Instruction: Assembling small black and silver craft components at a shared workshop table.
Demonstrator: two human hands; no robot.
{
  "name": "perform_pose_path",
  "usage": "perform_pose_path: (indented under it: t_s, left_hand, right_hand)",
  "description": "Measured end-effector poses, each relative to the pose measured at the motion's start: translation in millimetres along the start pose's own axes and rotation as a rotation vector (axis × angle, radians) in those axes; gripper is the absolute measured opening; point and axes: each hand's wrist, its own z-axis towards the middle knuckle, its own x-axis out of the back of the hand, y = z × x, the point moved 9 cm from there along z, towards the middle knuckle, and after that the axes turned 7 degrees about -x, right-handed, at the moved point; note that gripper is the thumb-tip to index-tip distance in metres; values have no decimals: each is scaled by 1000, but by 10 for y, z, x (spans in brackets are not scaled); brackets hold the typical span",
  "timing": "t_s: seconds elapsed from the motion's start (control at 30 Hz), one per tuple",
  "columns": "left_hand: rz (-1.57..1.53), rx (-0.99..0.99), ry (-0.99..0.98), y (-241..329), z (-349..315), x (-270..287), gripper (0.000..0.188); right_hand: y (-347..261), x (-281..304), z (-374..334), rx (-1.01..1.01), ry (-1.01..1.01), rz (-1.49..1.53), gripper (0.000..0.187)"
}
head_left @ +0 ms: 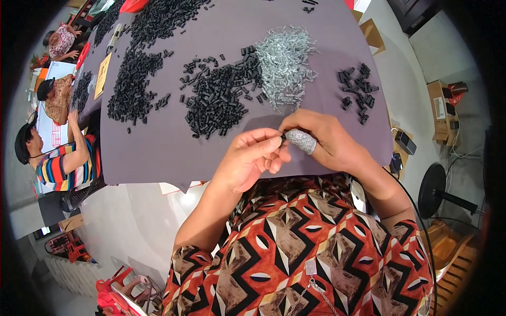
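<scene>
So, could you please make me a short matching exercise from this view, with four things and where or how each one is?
Column one
1. Right hand
2. Silvery pins
3. Left hand
4. Small black cluster

Column two
A. Lies toward the right edge of the grey tabletop
B. Pinches a small dark piece
C. Wears a silvery grey covering on its thumb
D. Heaped against a larger black pile

Pairs: 1-C, 2-D, 3-B, 4-A
</scene>
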Motion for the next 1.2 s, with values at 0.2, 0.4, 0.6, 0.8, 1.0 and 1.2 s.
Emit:
perform_pose_path:
  t_s: [0.2, 0.4, 0.6, 0.8, 1.0, 1.2]
  left_hand:
    - [194, -73, 19, 26, -18, 13, 19]
    - [240, -47, -35, 16, -24, 28, 18]
    - [544, -174, 94, 56, -56, -21, 15]
    - [532, -236, 101, 145, -57, 60, 15]
    - [279, -191, 73, 62, -31, 92, 17]
    - [144, -212, 160, 42, -10, 95, 19]
  right_hand:
    - [-48, -74, -1, 105, -13, -261, 30]
    - [-19, -92, -14, 95, -86, -304, 21]
    - [24, -132, -7, 104, -106, -276, 17]
    - [157, -89, -43, 29, -21, -120, 20]
    - [150, 33, -65, -162, 6, -100, 33]
    - [-50, -25, -73, 51, 133, -282, 43]
